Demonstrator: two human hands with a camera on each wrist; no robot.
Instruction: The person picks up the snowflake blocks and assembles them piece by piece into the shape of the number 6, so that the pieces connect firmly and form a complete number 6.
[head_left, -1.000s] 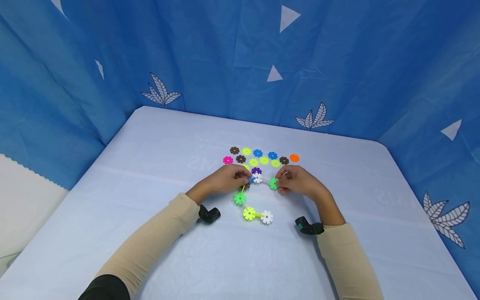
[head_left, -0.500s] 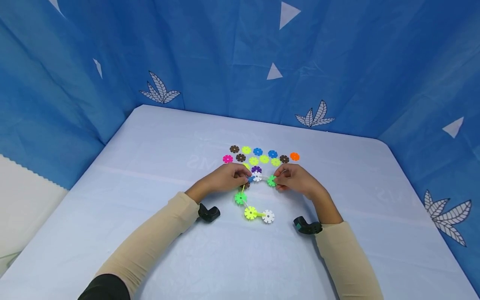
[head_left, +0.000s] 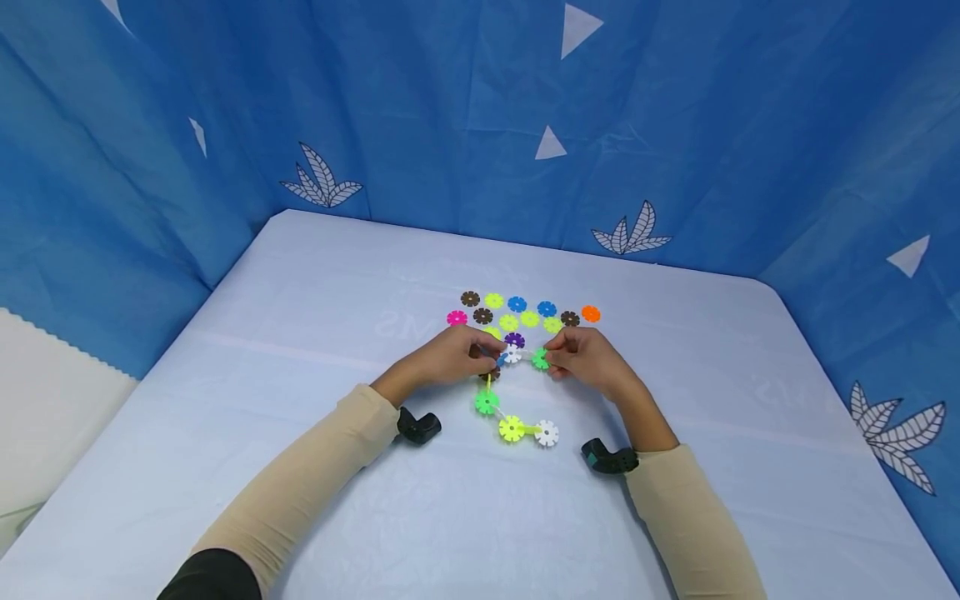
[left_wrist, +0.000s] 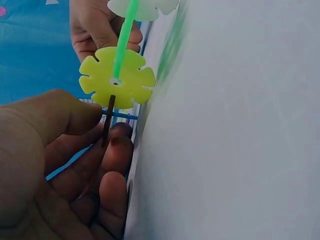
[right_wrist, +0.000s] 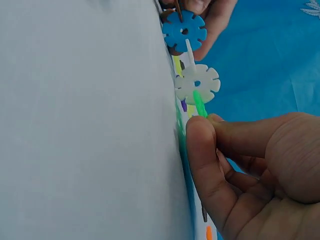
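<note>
A chain of slotted plastic interlocking discs hangs between both hands in the head view. My left hand (head_left: 459, 354) pinches it where a blue disc (right_wrist: 184, 31) and a brown disc (left_wrist: 108, 120) join; the fingers partly hide these. Between thumb and forefinger, my right hand (head_left: 588, 360) holds a green disc (head_left: 540, 359) slotted into a white disc (head_left: 512, 354). Below the left hand, the chain runs through a yellow disc (left_wrist: 117, 77), another green disc (head_left: 487, 402) and a yellow-green disc (head_left: 512, 428), ending in a white disc (head_left: 547, 433).
Several loose discs lie beyond the hands on the white table (head_left: 315, 300), among them a pink disc (head_left: 457, 318), a purple disc (head_left: 514, 340) and an orange disc (head_left: 591, 314). A blue curtain (head_left: 450, 108) hangs behind the table. Each wrist wears a black camera.
My right hand has shifted slightly left with the green disc, closer to my left hand. The lower end of the chain has swung to the right. The loose discs stay put.
</note>
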